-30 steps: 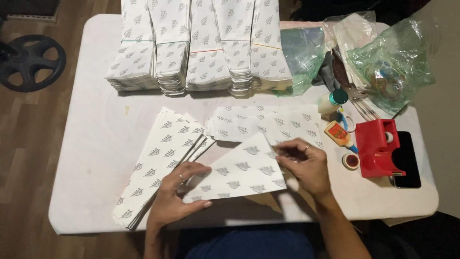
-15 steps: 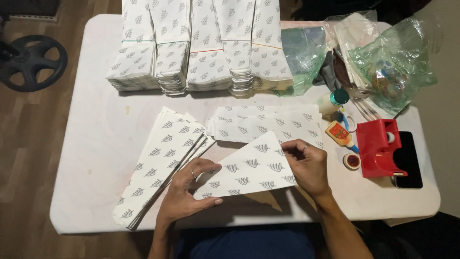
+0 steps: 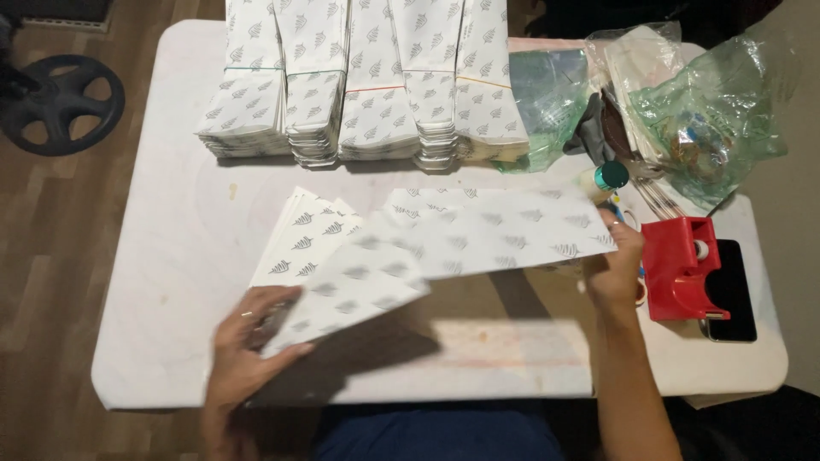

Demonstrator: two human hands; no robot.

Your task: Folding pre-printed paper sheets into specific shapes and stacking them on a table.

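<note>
A long white paper sheet (image 3: 444,248) printed with small grey leaves is stretched out above the table, blurred by motion. My left hand (image 3: 248,341) grips its near left end. My right hand (image 3: 615,269) grips its far right end, beside a red tape dispenser (image 3: 679,269). Under the sheet lies a fanned pile of the same printed sheets (image 3: 299,235), partly hidden by it.
Several banded stacks of finished printed bags (image 3: 367,85) line the back of the white table (image 3: 171,248). Crumpled green plastic bags (image 3: 709,111), a teal-capped glue bottle (image 3: 606,177) and a black phone (image 3: 735,290) crowd the right side. A black wheel (image 3: 60,102) lies on the floor at left.
The folded, triangular sheet has been opened out into a long strip. My right hand has swung far to the right toward the tape dispenser, and my left hand has slid down and left.
</note>
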